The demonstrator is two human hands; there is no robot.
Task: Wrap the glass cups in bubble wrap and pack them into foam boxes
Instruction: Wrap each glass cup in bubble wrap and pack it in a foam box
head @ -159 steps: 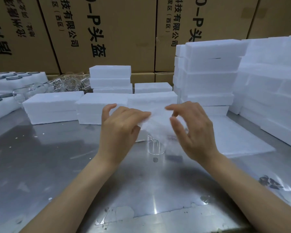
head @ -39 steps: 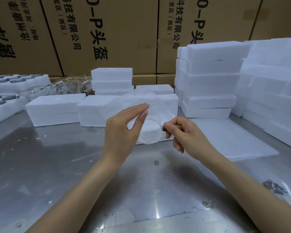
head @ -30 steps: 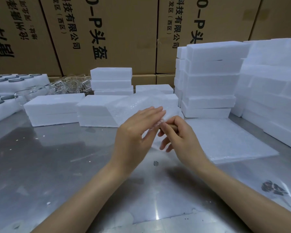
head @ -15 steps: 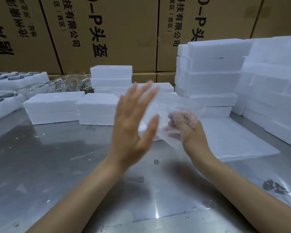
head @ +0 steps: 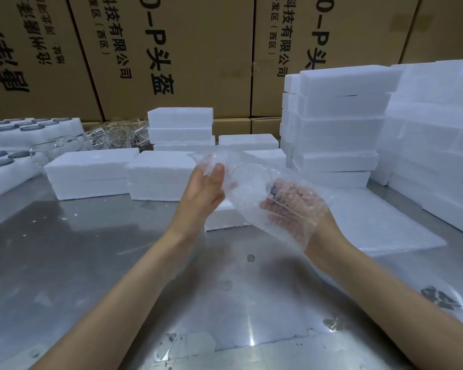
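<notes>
1. While the right hand [head: 292,206] lies under a draped fold of bubble wrap [head: 251,182], its curled fingers show pink through the dimpled clear film, closed around a dark stub at the end of the bundle.
2. The left hand [head: 203,190] meets the bundle from the opposite side, palm turned toward it, fingers fairly straight, fingertips pressed into the wrap's upper corner.
3. The glass cup [head: 247,180] sits inside the bundle between the two hands, a faint rounded clear shape; its outline is hard to trace through the bubbles.
4. The bundle hangs above the steel table [head: 118,263], a smooth grey reflective sheet with scuffs and small white crumbs.
5. Just behind the bundle lies a low white foam slab [head: 225,217], flat on the table.
6. To the right of the bundle, a flat pile of wrap sheets [head: 380,225] rests on the table, pale and finely pebbled.
7. Left of the bundle stand blocky, grainy foam boxes [head: 91,172], closed and rectangular; taller stacks rise to its right.
8. Farther left of the bundle, beyond the boxes, loose glass cups [head: 112,134] cluster, glinting.
9. Behind everything, brown cardboard cartons [head: 198,49] with black print form a wall.
</notes>
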